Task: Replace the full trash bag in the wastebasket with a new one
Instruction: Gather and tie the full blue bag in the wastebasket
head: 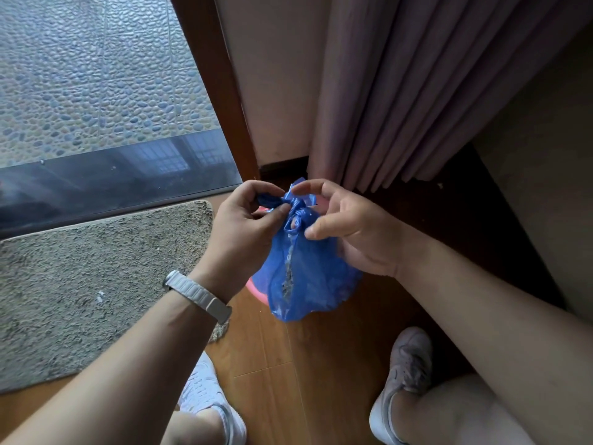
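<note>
Wood floor [276, 364], both hands — left hand [239, 232], right hand [349, 229] — pinching knotted blue bag [308, 277]

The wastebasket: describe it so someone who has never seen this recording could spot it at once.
Find the pink curtain hanging in the corner beside the glass door; on the wooden floor below it both hands hold a knotted blue trash bag. The wastebasket sits directly beneath that bag, mostly hidden. Only a curved pink rim peeks out at the bag's lower left, the sole pink object on the floor.
</note>
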`<action>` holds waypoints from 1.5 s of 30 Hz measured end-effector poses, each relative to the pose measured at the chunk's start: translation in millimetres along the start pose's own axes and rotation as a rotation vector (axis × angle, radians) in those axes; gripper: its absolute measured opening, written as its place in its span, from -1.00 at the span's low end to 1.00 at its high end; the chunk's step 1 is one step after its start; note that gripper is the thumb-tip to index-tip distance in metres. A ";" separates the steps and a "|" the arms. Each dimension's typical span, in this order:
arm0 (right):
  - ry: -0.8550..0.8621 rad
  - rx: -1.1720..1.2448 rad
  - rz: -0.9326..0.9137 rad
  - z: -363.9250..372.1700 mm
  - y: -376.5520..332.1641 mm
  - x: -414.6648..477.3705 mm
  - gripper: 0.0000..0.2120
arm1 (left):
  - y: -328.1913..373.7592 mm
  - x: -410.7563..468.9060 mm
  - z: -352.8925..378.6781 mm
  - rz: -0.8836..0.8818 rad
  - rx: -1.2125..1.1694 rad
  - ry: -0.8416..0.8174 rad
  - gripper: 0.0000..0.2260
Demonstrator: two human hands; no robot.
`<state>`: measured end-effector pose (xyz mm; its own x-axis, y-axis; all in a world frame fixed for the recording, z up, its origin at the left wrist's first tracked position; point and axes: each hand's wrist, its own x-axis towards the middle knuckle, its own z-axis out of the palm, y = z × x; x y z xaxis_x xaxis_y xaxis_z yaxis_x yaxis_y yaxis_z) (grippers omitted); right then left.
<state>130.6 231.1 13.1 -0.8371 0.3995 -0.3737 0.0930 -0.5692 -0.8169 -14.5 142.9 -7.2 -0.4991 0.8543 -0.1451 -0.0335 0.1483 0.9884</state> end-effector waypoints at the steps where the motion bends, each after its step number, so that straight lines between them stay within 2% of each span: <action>1: -0.012 -0.075 -0.017 0.6 1.8 -0.8 -0.54 | -1.3 0.2 0.1 0.000 0.002 0.010 -0.86; 4: 0.134 -0.349 -0.193 4.2 7.6 0.6 -0.70 | -1.6 0.1 1.0 -0.056 -0.113 -0.010 -0.76; 8: 0.274 -0.339 -0.338 7.5 7.4 5.9 -0.82 | -0.5 -0.2 2.6 -0.143 -0.364 -0.072 -0.78; 12: 0.304 -0.312 -0.341 9.5 8.2 7.4 -0.86 | 0.8 -2.4 4.8 -0.215 -0.510 -0.117 -0.85; 16: 0.309 -0.337 -0.302 8.4 9.0 8.3 -0.84 | 5.6 -5.7 9.6 -0.229 -0.557 -0.174 -0.92; 19: 0.364 -0.357 -0.301 5.8 8.0 10.7 -0.83 | 9.5 -2.7 11.2 -0.242 -0.633 -0.120 -0.87; 22: 0.404 -0.229 -0.289 3.9 4.4 12.6 -0.76 | 14.7 6.1 3.6 -0.262 -0.825 0.018 -0.74; 25: 0.422 0.068 -0.290 -2.0 -4.6 15.1 -0.74 | 19.7 9.1 -4.4 -0.250 -0.959 0.054 -0.78; 27: 0.422 0.238 -0.305 -9.8 -13.8 16.1 -0.77 | 24.4 7.0 -5.2 -0.230 -0.972 0.014 -0.76; 29: 0.396 0.394 -0.326 -16.9 -21.0 14.8 -0.85 | 27.2 5.9 -4.9 -0.212 -0.989 -0.023 -0.82; 30: 0.361 0.470 -0.325 -19.8 -23.4 14.1 -0.93 | 27.4 6.1 -5.0 -0.206 -0.985 -0.027 -0.84; 31: 0.317 0.540 -0.319 -21.8 -24.5 13.6 -0.93 | 26.1 7.2 -5.6 -0.207 -0.967 -0.023 -0.83; 33: 0.257 0.618 -0.287 -22.5 -22.9 11.4 -0.88 | 21.7 10.1 -7.1 -0.219 -0.911 0.003 -0.81; 34: 0.253 0.620 -0.272 -21.7 -23.1 10.5 -0.95 | 19.1 11.5 -8.2 -0.231 -0.874 0.020 -0.81; 37: 0.346 0.533 -0.227 -26.8 -22.1 9.0 -0.76 | 12.4 14.9 -11.4 -0.267 -0.759 0.086 -0.79; 45: 0.786 0.504 -0.220 -75.1 -18.3 4.7 -0.67 | -5.8 26.5 -44.2 -0.284 -0.513 0.332 -0.71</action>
<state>165.5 297.3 -6.7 -0.1900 0.7977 -0.5723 -0.4189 -0.5930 -0.6876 -65.8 142.7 -14.7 -0.6470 0.6068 -0.4617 -0.5691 0.0187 0.8221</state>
